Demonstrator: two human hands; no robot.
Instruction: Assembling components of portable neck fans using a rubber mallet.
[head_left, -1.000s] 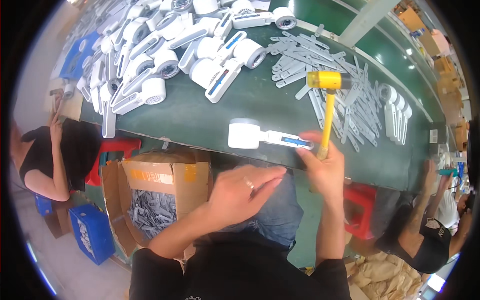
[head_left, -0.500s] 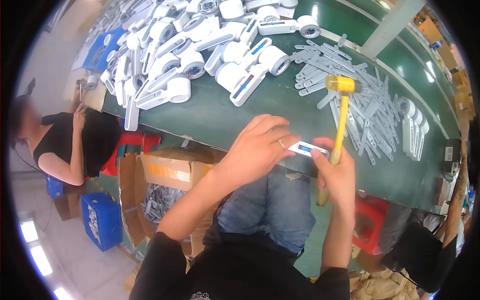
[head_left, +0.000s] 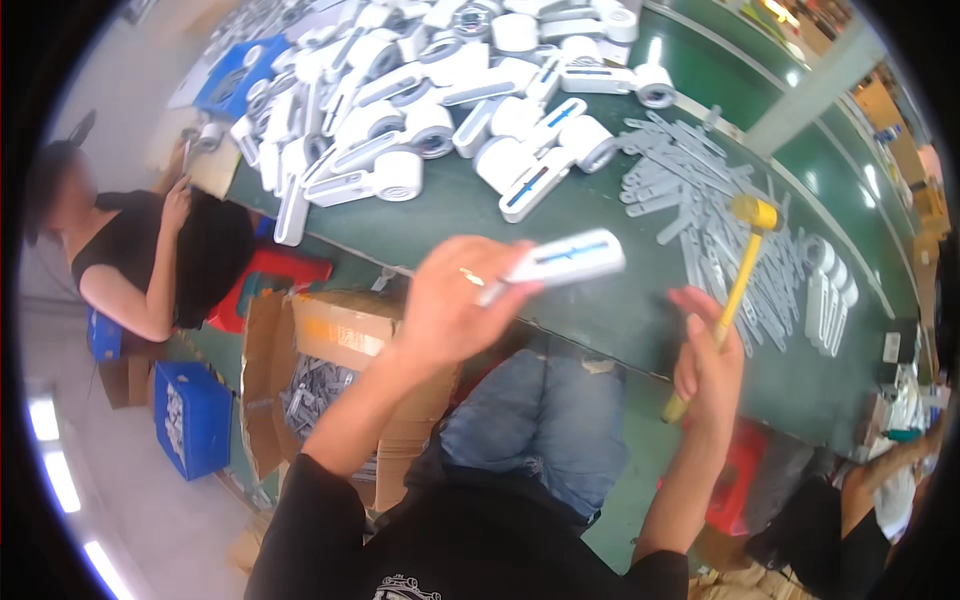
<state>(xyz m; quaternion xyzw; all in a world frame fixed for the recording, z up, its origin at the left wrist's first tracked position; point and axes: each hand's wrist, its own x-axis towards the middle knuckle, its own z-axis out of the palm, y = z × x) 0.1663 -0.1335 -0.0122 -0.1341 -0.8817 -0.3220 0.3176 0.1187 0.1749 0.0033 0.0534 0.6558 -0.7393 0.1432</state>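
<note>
My left hand, a ring on one finger, is closed on one end of a white fan handle with a blue strip along its face. The handle points right, held above the table's near edge. My fingers cover its left end, so I cannot tell whether a fan head is attached. My right hand grips the yellow shaft of a mallet, whose yellow head stands up and away from me over a pile of grey strips. The two hands are apart.
White handheld fans are heaped across the far left of the green table. Several more stand in a row at right. An open carton holds grey parts below. A person works at left, near a blue bin.
My left hand has moved left with the fan handle, which my right hand has let go of. My right hand has moved right with the mallet. The view has shifted slightly.
</note>
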